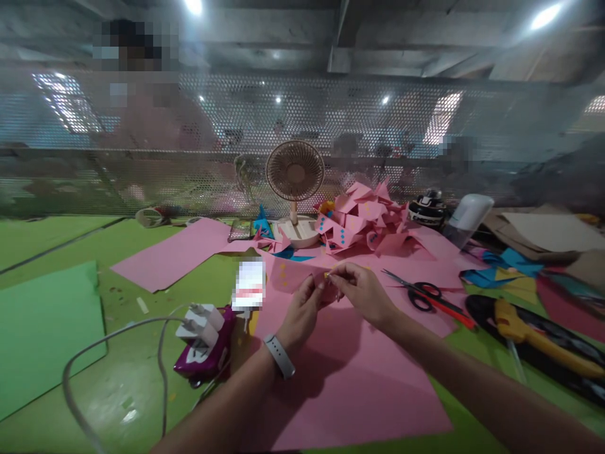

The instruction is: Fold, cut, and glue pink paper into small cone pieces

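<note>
My left hand (301, 315), with a grey band on its wrist, is closed on a pink paper piece (295, 272) marked with yellow dots. The thumb and fingers grip the paper's lower right part. At that paper's right side, my right hand (362, 291) pinches with its fingertips at a small yellow dot (327, 275). Whether the dot sits on the paper or only between the fingers, I cannot tell. Below both hands lies a large pink sheet (350, 391). Scissors (425, 296) with black handles rest right of my right hand.
Folded pink papers (363, 217) are heaped behind the hands, beside a small fan (295, 173). On the left are a lit phone (249, 284), a purple power strip (208, 362) with cables, and a green sheet (47, 334). A yellow-handled glue gun (543, 337) lies right.
</note>
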A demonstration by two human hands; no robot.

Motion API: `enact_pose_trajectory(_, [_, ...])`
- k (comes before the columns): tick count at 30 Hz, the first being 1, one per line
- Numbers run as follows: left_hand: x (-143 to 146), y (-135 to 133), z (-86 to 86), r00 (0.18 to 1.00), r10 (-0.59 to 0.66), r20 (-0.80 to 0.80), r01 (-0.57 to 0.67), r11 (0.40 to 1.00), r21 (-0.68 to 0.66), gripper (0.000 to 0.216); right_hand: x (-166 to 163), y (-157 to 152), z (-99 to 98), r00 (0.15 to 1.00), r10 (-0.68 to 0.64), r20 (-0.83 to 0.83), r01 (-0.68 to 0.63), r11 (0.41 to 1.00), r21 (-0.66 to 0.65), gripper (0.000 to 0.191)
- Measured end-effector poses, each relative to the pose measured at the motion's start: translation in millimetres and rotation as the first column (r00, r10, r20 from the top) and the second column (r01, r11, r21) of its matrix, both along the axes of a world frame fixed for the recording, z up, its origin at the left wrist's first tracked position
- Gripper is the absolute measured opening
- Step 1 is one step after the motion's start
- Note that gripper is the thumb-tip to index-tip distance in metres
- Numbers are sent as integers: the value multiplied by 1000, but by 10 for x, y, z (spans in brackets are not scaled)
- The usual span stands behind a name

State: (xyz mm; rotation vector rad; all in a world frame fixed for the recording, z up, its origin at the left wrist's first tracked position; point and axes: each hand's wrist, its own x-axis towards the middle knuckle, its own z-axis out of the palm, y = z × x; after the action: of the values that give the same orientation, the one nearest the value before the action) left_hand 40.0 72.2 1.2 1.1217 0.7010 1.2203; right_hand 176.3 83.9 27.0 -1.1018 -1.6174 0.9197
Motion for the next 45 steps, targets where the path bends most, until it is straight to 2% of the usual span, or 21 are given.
enact_pose_trajectory(19, [-15,73,-193,970,144,-196,-102,972,209,22,-37,37,-92,991,-32,-126,24,998,-66,21])
enact_pose_trajectory(30, [-25,35,-141,985,90,-145,-63,982,178,23,-57,-28,-17,959,-41,-279,-27,972,-234,28])
enact_pose_trajectory(34, [-36,33,-141,983,86,-165,-53,979,196,23,-70,-39,-13,951,-49,-304,-32,966,-256,29])
enact_pose_trajectory(40, [-19,-16,-45,987,63,-151,-39,987,154,23,-88,-36,-29,945,-65,-322,-24,964,-265,30])
enact_pose_trajectory(45, [1,2,-48,982,138,-132,-116,980,161,28,-103,-33,-62,959,-82,-273,7,964,-264,29])
